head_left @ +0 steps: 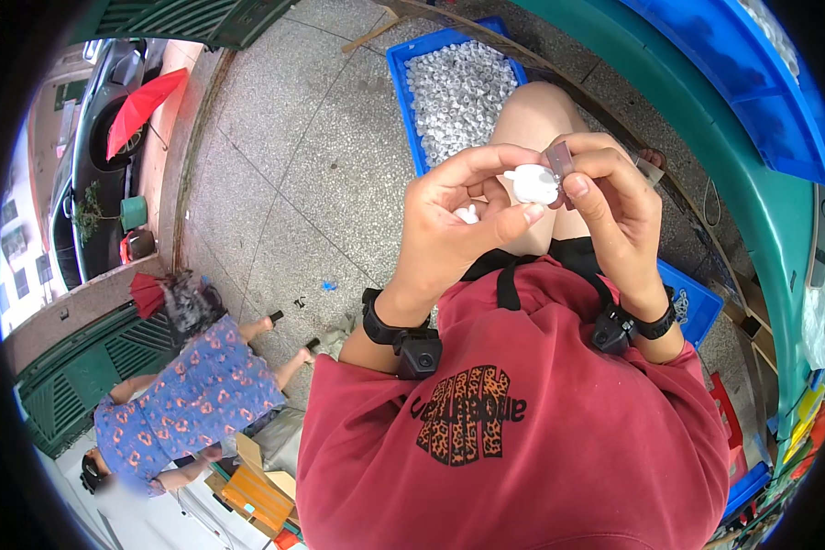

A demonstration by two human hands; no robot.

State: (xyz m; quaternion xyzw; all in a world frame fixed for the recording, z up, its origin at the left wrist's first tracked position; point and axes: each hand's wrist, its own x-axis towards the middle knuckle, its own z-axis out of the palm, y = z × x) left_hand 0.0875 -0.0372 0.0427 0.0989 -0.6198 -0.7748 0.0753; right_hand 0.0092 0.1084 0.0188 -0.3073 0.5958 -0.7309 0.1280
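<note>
My left hand (440, 220) pinches a small rounded white plastic piece (532, 184) between thumb and fingertips, above my lap. A second small white piece (467, 214) sits in the curl of the same hand's fingers. Close against the first piece, my right hand (623, 197) is closed on a small flat brownish blade-like piece (560, 159). Its edge meets the right side of the white piece, where small detail is hard to make out. Both wrists wear black straps with small cameras.
Ahead of my knees lies a blue tray (400, 78) heaped with small whitish parts (458, 96). A green curved table edge (752, 165) runs along my right, bearing a blue bin (779, 101). Another blue tray (701, 307) is by my right side. A person in a floral dress (192, 390) is at the left.
</note>
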